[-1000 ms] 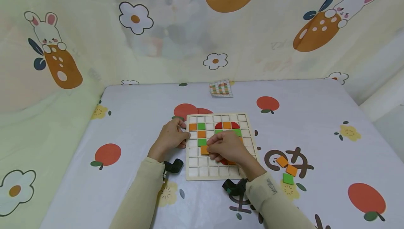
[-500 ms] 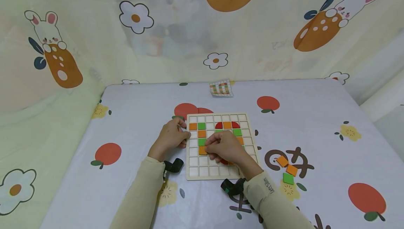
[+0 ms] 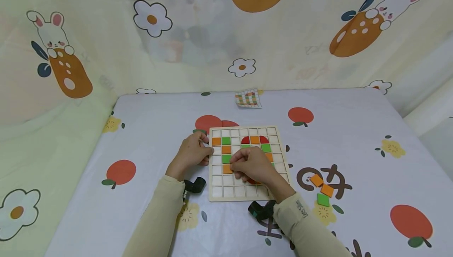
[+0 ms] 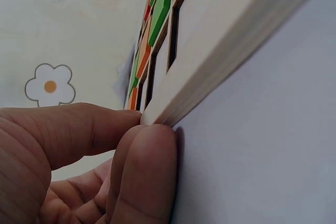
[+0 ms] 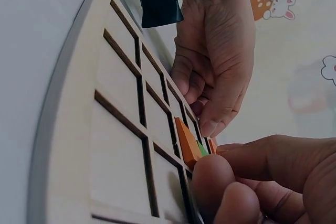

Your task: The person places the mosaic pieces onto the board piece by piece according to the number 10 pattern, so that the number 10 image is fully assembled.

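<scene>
A square wooden grid board (image 3: 222, 192) lies on the table, with orange, green and red pieces in some cells. My left hand (image 3: 191, 152) pinches the board's left edge; in the left wrist view its thumb and a finger (image 4: 149, 171) meet at the rim. Over the middle of the board is my right hand (image 3: 255, 164), its fingertips at the right edge of an orange tile (image 3: 227, 169). That orange tile (image 5: 187, 142) looks slightly raised and tilted in the right wrist view. Just above it sits a green tile (image 3: 226, 158). The right hand hides several cells.
Right of the board lie two orange tiles, one upper (image 3: 316, 180) and one lower (image 3: 327, 190), and a loose green tile (image 3: 323, 199). Behind the board lies a small patterned card (image 3: 248, 98). A printed curtain (image 3: 198, 52) hangs along the table's back edge.
The orange tile at my right fingertips has shifted slightly left, into line with the tiles above it. The right hand moved a little with it; the left hand kept its place.
</scene>
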`<state>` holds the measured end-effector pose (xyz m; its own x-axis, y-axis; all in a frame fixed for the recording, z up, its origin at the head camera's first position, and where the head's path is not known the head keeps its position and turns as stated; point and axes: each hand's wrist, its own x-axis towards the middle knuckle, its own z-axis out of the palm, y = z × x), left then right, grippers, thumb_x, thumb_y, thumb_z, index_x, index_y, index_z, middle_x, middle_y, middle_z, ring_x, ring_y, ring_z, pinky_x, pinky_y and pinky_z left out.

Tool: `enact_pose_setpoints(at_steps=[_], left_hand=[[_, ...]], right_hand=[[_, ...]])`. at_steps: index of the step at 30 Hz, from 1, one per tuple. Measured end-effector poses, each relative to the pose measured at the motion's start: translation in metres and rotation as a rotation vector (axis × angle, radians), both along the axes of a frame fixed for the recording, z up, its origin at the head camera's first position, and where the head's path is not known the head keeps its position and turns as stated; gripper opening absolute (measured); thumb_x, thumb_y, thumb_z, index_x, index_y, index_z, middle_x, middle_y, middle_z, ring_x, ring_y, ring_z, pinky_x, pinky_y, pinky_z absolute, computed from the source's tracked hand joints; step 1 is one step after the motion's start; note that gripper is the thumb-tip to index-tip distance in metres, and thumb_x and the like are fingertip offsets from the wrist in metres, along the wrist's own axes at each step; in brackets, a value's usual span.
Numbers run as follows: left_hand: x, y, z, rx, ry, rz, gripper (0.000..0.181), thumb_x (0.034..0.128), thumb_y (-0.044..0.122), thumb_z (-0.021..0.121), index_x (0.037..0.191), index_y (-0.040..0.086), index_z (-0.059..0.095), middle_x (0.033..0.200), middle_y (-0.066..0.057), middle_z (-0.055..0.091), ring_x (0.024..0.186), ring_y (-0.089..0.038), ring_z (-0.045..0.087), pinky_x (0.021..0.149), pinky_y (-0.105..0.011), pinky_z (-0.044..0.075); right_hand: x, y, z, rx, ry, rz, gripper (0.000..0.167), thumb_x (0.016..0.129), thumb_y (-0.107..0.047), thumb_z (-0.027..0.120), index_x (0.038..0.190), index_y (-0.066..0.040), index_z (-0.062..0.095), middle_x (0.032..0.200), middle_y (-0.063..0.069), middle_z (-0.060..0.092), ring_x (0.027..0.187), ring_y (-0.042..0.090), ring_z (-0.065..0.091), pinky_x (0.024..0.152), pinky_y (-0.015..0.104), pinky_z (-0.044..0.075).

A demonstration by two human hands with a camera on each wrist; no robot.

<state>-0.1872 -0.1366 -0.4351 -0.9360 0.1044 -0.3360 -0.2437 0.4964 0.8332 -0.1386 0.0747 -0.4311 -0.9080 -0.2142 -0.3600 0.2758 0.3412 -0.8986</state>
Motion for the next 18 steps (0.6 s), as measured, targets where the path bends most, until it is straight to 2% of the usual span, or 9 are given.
enact_pose_setpoints(at_steps=[6, 11, 18], left_hand=[[0.0, 0.001, 0.0, 0.002, 0.001, -0.005, 0.028, 0.0915, 0.008, 0.074, 0.114, 0.004, 0.057, 0.079, -0.01, 0.062, 0.054, -0.014, 0.065, 0.054, -0.026, 0.059], [0.001, 0.002, 0.0, -0.002, 0.005, -0.007, 0.028, 0.092, 0.009, 0.074, 0.114, 0.004, 0.057, 0.08, -0.01, 0.061, 0.054, -0.014, 0.065, 0.054, -0.026, 0.059], [0.001, 0.0, 0.001, 0.011, -0.008, -0.005, 0.029, 0.0927, 0.009, 0.074, 0.116, 0.004, 0.056, 0.084, -0.011, 0.061, 0.057, -0.016, 0.066, 0.055, -0.026, 0.06]], right_hand=[[0.001, 0.003, 0.0, -0.023, 0.003, 0.009, 0.007, 0.094, -0.006, 0.074, 0.098, -0.001, 0.072, 0.078, 0.011, 0.072, 0.059, 0.017, 0.064, 0.052, 0.024, 0.054], [0.006, 0.014, 0.005, -0.026, 0.024, -0.005, 0.013, 0.097, -0.011, 0.073, 0.106, -0.001, 0.072, 0.083, 0.011, 0.071, 0.064, 0.019, 0.065, 0.056, 0.024, 0.055], [0.024, 0.073, 0.02, 0.049, 0.128, -0.068, 0.023, 0.098, -0.015, 0.072, 0.112, 0.003, 0.072, 0.083, 0.014, 0.07, 0.068, 0.022, 0.063, 0.053, 0.026, 0.055]])
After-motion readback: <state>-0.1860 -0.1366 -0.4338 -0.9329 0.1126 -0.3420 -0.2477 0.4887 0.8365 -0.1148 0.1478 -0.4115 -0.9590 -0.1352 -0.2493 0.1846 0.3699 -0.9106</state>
